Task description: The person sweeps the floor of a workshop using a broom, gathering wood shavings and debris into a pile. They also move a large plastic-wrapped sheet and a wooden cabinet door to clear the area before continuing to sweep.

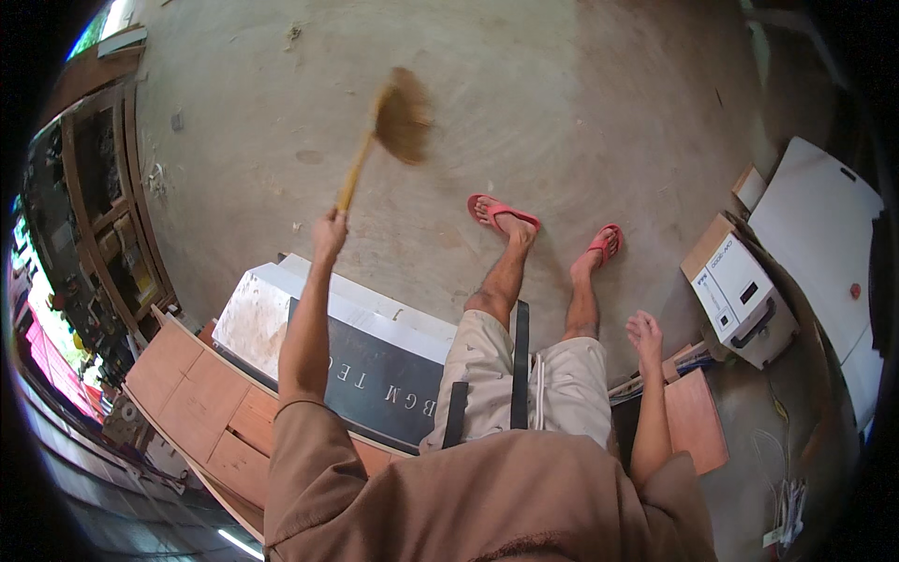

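Observation:
My left hand (330, 235) is closed around the yellow handle of a short broom (407, 119). The broom's brown, fan-shaped head is motion-blurred over the concrete floor (506, 84), out in front and to the left; whether it touches the floor I cannot tell. My right hand (645, 341) hangs to the right of my legs, holding nothing, with its fingers loosely spread. Red flip-flops (502, 211) are on my feet, which stand apart on the floor.
A white and dark cabinet (379, 372) bearing writing lies left of my legs, beside wooden panels (204, 379). A wooden frame (105, 211) stands far left. On the right are a white boxy machine (737, 288), white panels (815, 211) and loose cables (790, 506).

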A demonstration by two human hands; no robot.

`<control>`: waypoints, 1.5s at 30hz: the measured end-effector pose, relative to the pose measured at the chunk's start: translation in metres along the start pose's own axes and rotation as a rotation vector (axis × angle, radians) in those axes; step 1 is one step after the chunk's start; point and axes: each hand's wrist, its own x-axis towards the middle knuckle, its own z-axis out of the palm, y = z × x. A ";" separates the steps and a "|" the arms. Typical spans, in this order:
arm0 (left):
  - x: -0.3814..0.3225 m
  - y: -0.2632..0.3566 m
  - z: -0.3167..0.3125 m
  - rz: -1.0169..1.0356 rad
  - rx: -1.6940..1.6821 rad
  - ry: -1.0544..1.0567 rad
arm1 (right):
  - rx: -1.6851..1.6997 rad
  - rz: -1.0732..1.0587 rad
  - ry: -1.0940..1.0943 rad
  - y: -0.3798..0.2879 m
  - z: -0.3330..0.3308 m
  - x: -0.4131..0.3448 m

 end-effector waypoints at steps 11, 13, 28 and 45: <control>-0.218 0.143 -0.009 0.204 0.090 -0.568 | 0.109 0.009 -0.079 0.045 0.022 -0.008; -0.244 0.162 0.033 0.336 0.013 -0.752 | 0.144 -0.025 -0.073 0.046 0.021 -0.009; -0.140 0.275 0.218 0.200 -0.284 -0.623 | 0.211 -0.030 0.106 0.036 -0.056 -0.028; -0.208 0.446 0.072 0.240 -0.371 -0.846 | 0.277 0.063 0.071 0.012 -0.040 0.011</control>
